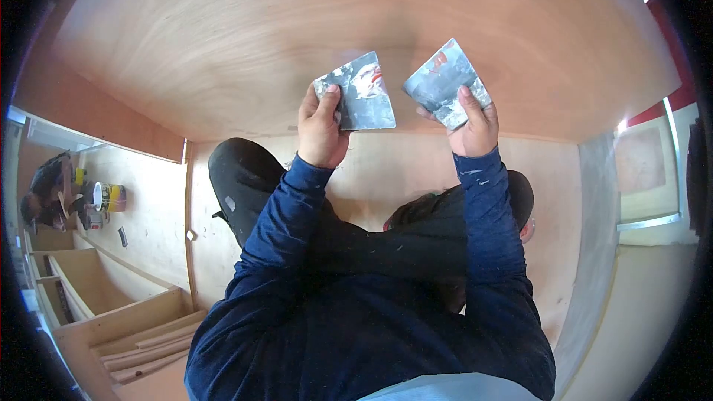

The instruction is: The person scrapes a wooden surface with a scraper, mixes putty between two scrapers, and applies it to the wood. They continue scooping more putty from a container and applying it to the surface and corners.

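My left hand (321, 125) grips a flat grey putty spreader (365, 100), thumb on its upper face. White putty with a red streak sits near that spreader's top right corner. A second putty spreader (443, 82), tilted and smeared with red and dried white filler, is pinched in my right hand (476, 125). The two spreaders are apart, held in front of a broad plywood panel (245, 52). Most of the fingers of both hands are hidden behind the spreaders.
My crossed legs (371, 252) rest on a plywood floor (546, 260). To the left are a yellow-and-white bucket (110, 197), a dark bundle (46, 189) and a wooden frame (122, 319) holding wood strips. A grey board (600, 208) stands at the right.
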A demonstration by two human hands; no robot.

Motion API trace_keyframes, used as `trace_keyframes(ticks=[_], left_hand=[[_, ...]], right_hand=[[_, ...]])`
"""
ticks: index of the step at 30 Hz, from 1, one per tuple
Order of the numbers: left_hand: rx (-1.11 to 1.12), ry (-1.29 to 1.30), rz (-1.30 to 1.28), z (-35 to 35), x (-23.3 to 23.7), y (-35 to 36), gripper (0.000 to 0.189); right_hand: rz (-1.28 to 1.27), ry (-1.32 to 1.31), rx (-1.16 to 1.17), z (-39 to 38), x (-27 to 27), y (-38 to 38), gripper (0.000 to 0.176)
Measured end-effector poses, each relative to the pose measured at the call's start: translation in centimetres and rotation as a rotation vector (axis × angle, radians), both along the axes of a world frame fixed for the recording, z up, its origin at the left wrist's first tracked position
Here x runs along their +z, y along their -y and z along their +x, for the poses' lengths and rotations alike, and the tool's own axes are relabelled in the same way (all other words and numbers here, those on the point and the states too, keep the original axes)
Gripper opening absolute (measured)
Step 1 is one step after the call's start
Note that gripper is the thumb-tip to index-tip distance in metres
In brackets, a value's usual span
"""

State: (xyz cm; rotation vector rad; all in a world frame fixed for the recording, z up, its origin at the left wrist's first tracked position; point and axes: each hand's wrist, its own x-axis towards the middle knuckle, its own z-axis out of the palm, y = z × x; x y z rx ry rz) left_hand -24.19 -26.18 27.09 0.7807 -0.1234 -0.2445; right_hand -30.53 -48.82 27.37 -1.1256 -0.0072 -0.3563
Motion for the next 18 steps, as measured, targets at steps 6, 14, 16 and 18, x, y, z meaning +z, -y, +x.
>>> trace_keyframes(ticks=[6, 14, 16, 18], left_hand=[[0.358, 0.208, 0.329, -1.5, -0.1, 2.2, 0.014], [0.334, 0.133, 0.187, 0.0, -0.8, 1.5, 0.013], [0.359, 0.270, 0.204, 0.8, -0.9, 0.7, 0.013], [0.387, 0.283, 0.304, 0.4, -0.7, 0.6, 0.013]], right_hand=[[-0.490, -0.198, -0.161, -1.2, -1.5, -4.0, 0.035], [-1.450, 0.040, 0.069, -2.1, -0.8, -4.2, 0.044], [-1.438, 0.098, -0.093, -1.5, -0.9, -3.1, 0.049], [-1.424, 0.145, -0.226, -1.7, 0.4, -3.2, 0.053]])
